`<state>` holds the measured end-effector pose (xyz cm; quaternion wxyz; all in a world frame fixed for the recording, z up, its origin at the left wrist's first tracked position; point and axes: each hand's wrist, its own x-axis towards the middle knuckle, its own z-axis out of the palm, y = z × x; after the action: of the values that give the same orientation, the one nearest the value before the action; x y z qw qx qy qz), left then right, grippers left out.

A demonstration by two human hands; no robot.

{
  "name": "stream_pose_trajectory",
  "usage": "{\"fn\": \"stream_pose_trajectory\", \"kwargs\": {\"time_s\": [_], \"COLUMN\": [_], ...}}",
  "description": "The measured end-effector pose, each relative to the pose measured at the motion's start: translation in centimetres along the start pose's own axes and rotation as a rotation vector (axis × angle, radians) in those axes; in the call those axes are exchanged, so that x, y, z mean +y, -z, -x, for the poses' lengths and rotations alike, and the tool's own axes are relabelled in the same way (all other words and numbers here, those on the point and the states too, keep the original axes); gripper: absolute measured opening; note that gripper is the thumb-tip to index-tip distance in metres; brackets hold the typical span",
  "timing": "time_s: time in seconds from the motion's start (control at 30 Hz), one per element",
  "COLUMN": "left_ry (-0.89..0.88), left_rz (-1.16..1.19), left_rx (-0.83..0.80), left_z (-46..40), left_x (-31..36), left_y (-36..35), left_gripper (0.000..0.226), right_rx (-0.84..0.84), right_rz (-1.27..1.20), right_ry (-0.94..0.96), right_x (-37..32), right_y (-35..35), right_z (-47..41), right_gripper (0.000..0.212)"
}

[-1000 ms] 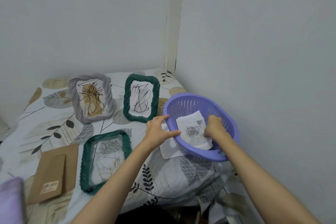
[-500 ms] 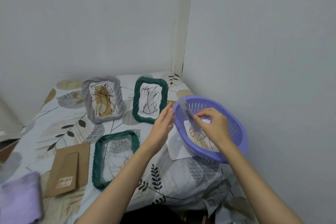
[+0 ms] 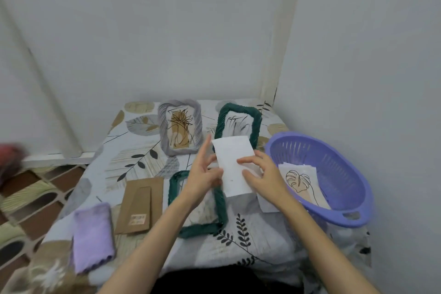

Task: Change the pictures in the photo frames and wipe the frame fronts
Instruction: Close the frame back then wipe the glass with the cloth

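surface: leaf-print cloth (image 3: 133,160) | on it: three frames (image 3: 179,126), basket (image 3: 358,200), purple cloth (image 3: 91,237), cardboard backing (image 3: 139,205)

A home room corner: plain white walls (image 3: 167,31), a leaf-print sheet (image 3: 250,241) over the surface, patterned floor tiles (image 3: 31,198).

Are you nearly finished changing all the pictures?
Not nearly. Done: the near green frame lies opened, its brown backing beside it. In hand: both hands hold a white sheet over it. Left: the grey frame and far green frame keep their drawings, and the purple cloth lies folded, unused.
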<state>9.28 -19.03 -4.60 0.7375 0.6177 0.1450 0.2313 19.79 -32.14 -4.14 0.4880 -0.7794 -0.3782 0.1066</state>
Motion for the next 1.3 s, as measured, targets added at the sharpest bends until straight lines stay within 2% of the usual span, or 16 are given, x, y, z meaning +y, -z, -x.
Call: {"fn": "stream_pose_trajectory", "kwargs": {"time_s": [0.13,0.23,0.33,0.43,0.57,0.8,1.03,1.3], "left_ry": [0.064,0.134,0.162,0.198,0.210,0.181,0.171,0.253], "left_rz": [-0.130,-0.235,-0.371,-0.476,-0.853,-1.077,-1.264,-1.223], "left_rx": [0.070,0.148,0.184,0.169,0.084,-0.030,-0.153,-0.242], "left_z": [0.9,1.7,2.3,2.3,2.0,1.9,2.1,2.5], "left_x": [0.1,-0.2,-0.9,-2.1,-3.4,-4.3,-4.5,-4.0], "left_y": [4.4,6.6,8.3,9.6,10.7,11.3,11.8,12.3], "left_gripper": [0.046,0.037,0.041,0.049,0.061,0.072,0.074,0.075], "right_rx": [-0.097,-0.139,-0.165,-0.187,-0.246,-0.383,-0.473,-0.504], "right_rz": [-0.023,-0.079,-0.177,-0.166,0.024,0.295,0.443,0.563], "right_ry": [-0.030,-0.076,-0.163,-0.215,-0.186,-0.053,0.011,0.037], "right_x": [-0.7,-0.6,-0.4,0.2,1.3,2.9,3.4,3.6], "right_y": [-3.0,-5.2,-7.0,-8.0,-8.6,-8.9,-8.3,-7.7], "right_z": [-1.0,-1.6,-2.0,-2.3,-2.3,-2.4,-2.1,-1.6], "right_gripper": [0.030,0.033,0.040,0.040,0.041,0.054,0.056,0.052]}}
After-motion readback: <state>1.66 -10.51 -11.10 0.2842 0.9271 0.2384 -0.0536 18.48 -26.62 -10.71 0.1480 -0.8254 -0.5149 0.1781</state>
